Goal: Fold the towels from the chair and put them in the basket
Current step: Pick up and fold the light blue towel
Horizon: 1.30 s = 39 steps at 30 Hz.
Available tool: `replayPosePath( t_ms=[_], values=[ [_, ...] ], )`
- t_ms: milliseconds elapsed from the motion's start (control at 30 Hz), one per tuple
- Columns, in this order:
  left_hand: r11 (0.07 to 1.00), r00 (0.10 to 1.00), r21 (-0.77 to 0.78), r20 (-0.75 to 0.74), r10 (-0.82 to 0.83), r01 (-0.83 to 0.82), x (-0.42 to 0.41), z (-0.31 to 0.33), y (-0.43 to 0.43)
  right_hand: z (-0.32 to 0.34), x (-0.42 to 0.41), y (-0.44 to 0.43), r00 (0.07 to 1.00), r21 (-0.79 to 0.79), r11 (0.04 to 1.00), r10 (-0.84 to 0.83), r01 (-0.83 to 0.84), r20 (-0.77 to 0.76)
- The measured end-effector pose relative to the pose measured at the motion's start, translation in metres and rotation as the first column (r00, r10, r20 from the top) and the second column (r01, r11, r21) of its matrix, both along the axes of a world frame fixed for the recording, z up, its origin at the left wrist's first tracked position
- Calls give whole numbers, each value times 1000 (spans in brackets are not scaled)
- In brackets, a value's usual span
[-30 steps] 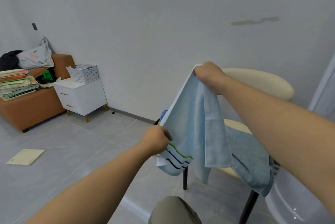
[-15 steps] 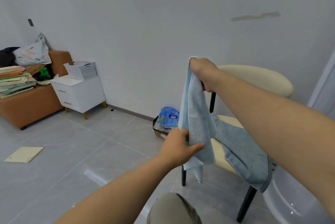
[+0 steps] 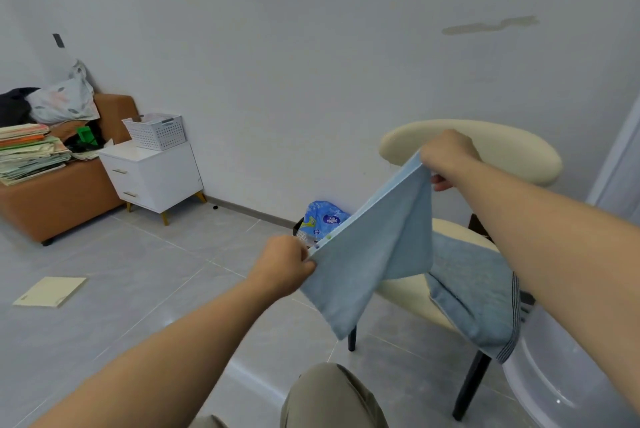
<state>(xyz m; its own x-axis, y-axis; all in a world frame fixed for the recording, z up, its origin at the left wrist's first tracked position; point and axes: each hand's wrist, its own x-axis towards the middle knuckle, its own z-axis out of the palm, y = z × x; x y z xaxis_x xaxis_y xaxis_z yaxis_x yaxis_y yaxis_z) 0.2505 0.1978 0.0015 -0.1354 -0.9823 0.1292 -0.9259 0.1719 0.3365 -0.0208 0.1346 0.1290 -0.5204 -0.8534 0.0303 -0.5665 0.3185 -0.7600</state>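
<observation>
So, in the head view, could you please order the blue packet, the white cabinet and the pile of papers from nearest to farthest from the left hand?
From the left hand, which grips the towel:
1. The blue packet, just beyond the hand, slightly to its right.
2. The white cabinet, well off to the left.
3. The pile of papers, far left, on the sofa.

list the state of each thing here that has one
light blue towel, partly folded, held taut in the air between both hands
left hand, grips the towel's lower end
right hand, grips the towel's upper end
grey-blue towel, unfolded, draped over the seat of the chair, hanging off its front edge
nightstand drawers, both shut
</observation>
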Motion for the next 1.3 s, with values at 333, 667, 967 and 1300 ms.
replayPosePath(
  t_ms=[333,667,967,1300],
  values=[
    [967,972,-124,94,-214,225,29,36,-17,-38,-46,1,933,166,986,34,28,-358],
    [948,988,-283,87,-128,148,39,53,-20,-61,-70,-11,993,308,945,116,-107,-11],
    [930,941,-240,262,-213,277,49,51,-14,-64,-74,-5,954,389,894,282,-222,-103],
    [984,991,-177,-130,-18,-6,56,48,-23,-70,-72,3,947,309,903,240,-298,213]
  ],
)
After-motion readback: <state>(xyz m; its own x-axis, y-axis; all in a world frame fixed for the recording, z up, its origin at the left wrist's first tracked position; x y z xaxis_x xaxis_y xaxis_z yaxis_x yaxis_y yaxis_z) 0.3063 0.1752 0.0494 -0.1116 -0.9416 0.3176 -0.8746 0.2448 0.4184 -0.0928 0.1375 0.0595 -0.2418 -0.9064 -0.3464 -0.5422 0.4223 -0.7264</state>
